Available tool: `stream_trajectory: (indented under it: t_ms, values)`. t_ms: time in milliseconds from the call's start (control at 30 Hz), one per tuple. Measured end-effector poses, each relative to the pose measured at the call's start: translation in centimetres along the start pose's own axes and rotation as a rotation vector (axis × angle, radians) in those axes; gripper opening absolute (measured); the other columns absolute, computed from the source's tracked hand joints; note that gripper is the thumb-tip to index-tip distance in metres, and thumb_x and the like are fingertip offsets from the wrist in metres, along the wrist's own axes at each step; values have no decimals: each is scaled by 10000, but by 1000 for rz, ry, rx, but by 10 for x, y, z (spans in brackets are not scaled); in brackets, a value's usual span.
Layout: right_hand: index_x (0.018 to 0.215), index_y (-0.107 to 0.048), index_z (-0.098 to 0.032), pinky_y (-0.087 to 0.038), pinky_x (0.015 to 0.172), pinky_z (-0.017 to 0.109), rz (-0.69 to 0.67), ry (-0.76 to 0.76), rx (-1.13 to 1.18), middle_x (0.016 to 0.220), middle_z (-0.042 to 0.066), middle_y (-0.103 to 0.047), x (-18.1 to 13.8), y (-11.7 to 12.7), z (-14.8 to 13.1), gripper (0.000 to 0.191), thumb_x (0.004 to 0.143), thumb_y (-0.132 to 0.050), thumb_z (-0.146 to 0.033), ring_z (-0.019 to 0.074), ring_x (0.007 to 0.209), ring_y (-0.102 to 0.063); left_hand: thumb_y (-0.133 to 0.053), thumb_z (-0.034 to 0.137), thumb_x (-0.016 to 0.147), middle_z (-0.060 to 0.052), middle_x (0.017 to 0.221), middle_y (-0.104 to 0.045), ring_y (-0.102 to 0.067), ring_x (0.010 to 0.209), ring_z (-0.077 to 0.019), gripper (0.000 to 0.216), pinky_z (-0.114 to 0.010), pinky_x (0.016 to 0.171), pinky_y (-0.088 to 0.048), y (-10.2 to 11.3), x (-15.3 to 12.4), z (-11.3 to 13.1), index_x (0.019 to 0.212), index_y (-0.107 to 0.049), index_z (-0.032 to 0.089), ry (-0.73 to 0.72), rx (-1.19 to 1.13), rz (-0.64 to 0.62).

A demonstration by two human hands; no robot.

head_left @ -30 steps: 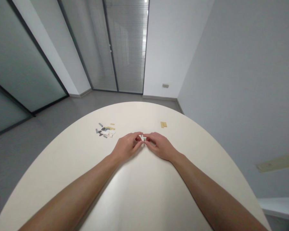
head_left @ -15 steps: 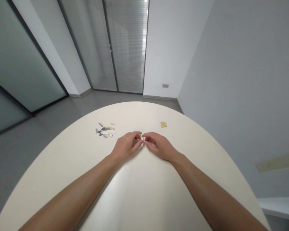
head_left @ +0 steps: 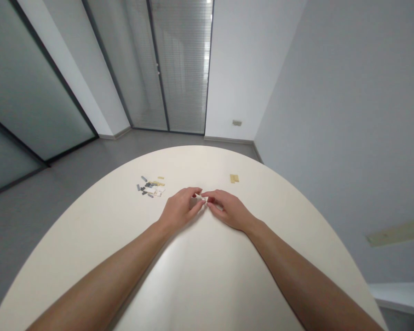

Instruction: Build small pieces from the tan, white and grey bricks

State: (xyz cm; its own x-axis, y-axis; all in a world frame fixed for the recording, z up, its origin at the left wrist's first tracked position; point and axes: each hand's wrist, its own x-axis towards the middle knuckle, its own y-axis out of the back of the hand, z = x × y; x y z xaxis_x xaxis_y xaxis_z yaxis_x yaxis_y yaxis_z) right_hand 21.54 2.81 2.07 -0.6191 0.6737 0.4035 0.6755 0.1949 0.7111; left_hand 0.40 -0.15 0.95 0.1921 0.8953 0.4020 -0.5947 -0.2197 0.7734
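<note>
A small white piece (head_left: pixel 204 199), perhaps a toy building brick, sits between the fingertips of both hands above the middle of the table; its shape is mostly covered. My left hand (head_left: pixel 181 205) pinches it from the left, with thumb and fingers curled together. From the right, my right hand (head_left: pixel 229 209) closes its fingertips on the same piece. Left of my left hand lies a loose pile of small white, black, grey and tan pieces (head_left: pixel 151 187). Beyond my right hand rests a flat tan piece (head_left: pixel 234 178), which looks like joined toy building plates.
The round white table (head_left: pixel 207 276) spans the front, its curved far edge just past the pieces. Behind it stand a glass partition with blinds (head_left: pixel 184 69) and a white wall with a socket (head_left: pixel 237 122). A grey wall (head_left: pixel 348 115) runs along the right.
The fingers of my left hand have shifted slightly around the white piece, and my right index finger reaches a little further left over it. The pile and the tan piece have stayed put.
</note>
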Motion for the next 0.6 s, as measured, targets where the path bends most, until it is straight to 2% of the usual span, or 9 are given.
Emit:
stream_trajectory:
  t_ms: [333, 600]
  values:
    - [1230, -637, -253, -501, 864, 322, 11, -49, -22, 1086, 47, -724, -1, -2, 2, 307, 940, -550, -204, 177, 946, -659, -583, 381, 917, -34, 1073, -702, -661, 961, -208, 269, -333, 819, -512, 6, 0, 4, 1140, -614, 233, -25, 1, -9]
    - [1220, -645, -253, -497, 883, 323, 5, -8, -21, 1140, 45, -717, 0, -2, 3, 302, 941, -550, -185, 174, 984, -651, -599, 351, 910, -17, 1055, -685, -647, 961, -197, 247, -317, 790, -489, 5, 1, 4, 1131, -614, 241, -59, -34, -12]
